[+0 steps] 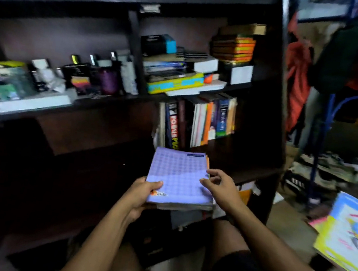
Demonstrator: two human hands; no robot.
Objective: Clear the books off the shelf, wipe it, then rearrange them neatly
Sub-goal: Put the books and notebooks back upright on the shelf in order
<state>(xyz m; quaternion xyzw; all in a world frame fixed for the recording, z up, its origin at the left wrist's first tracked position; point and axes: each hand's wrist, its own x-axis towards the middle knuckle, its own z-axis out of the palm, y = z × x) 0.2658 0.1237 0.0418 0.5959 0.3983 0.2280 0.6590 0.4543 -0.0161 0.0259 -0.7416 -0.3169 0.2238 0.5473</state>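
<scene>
Books (181,179) sat in a small flat pile between the two hands, with a purple one on top. I could not count how many lay under it, but there were at least three. The left hand (143,194) held the near left corner of the pile, thumb on top of the purple cover and fingers curled under. The right hand (220,187) was by the right edge of the pile, fingers bent and spread a little. I could not tell if it touched the books or held them.

Just above the hands, a row of books (199,124) stood upright on a dark shelf (227,153). About ten spines showed, but they were blurry. Higher up, more books lay flat in two piles (175,77), one with orange edges (233,48). To the left of those, some dark bottles (96,71) stood in a line, too blurry to count.

Far to the right of the right hand lay a few bright picture books (349,232), yellow and blue.
</scene>
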